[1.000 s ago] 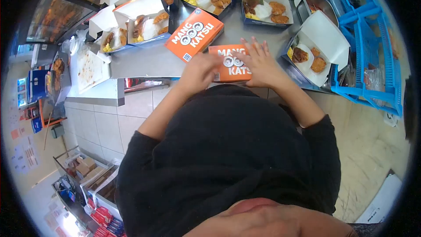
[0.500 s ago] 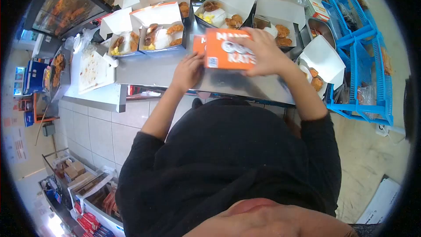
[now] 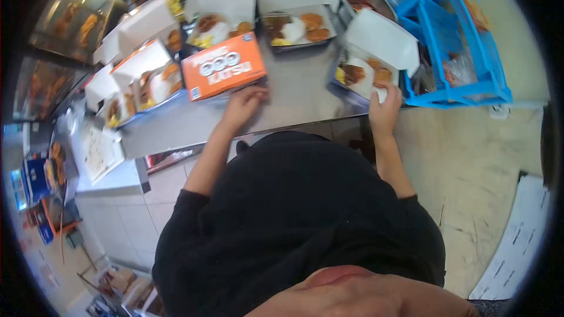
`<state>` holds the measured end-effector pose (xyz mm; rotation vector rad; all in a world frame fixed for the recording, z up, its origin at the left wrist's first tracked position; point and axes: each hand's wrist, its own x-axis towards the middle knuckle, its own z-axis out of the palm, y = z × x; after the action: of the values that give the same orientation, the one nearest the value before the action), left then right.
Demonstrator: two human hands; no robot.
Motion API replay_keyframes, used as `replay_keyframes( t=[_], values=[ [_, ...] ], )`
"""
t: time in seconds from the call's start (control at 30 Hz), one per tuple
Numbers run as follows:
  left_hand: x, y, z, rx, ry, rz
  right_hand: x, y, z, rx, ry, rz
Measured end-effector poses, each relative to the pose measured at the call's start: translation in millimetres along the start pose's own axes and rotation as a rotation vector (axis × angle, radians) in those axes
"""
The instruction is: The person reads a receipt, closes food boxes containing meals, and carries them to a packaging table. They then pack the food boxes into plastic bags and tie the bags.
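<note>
A shut orange-topped meal box [image 3: 225,66] with white lettering sits on the steel counter. My left hand [image 3: 244,104] rests at its front right corner, fingers curled together with nothing visible in them; whether they touch the box is unclear. Over on the right, my right hand [image 3: 385,108] pinches the front edge of an open meal box [image 3: 385,47]. That box's lid stands up, and inside lie white rice [image 3: 359,70], fried pieces [image 3: 380,74] and brown meat [image 3: 352,74]. The thumb and fingertips meet at a white flap on its near wall.
Several more open boxes of rice and fried food, such as one open box [image 3: 299,20], line the back and left of the steel counter [image 3: 296,91]. A metal pan [image 3: 370,1] and blue plastic baskets [image 3: 452,41] stand at the right. A white tray [image 3: 103,152] lies left.
My right hand has let go of the orange box and moved right to the open box. The orange box now sits farther left in view. The view has turned and shifted right.
</note>
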<state>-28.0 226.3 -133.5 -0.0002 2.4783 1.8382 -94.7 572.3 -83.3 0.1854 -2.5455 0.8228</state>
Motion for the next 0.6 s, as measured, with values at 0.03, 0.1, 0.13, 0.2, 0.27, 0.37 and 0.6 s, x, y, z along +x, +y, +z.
replay_keyframes(
  t=[0.03,0.1,0.13,0.2,0.27,0.37,0.6],
  values=[
    [1.0,5.5,-2.7,-0.017,-0.051,-0.106,-9.5,28.5,-0.2,-0.017,0.016,0.016],
    [0.0,5.7,11.4,-0.072,-0.027,-0.139,-26.3,60.0,2.8,0.260,0.130,0.487],
    [-0.5,5.9,16.2,-0.131,0.022,-0.181,-27.8,67.2,5.4,0.264,0.142,0.505],
    [4.7,9.5,35.2,-0.133,-0.036,-0.183,-19.8,73.4,13.4,0.436,-0.067,0.637],
    [18.4,17.9,60.4,-0.113,-0.097,-0.032,-6.9,64.5,4.2,0.158,-0.163,0.498],
    [41.5,31.6,84.9,-0.350,0.006,0.013,-10.2,68.6,5.4,0.229,-0.374,0.372],
    [28.3,73.5,78.9,-0.202,0.203,-0.083,14.7,42.4,2.5,0.500,-0.427,0.172]
  ],
)
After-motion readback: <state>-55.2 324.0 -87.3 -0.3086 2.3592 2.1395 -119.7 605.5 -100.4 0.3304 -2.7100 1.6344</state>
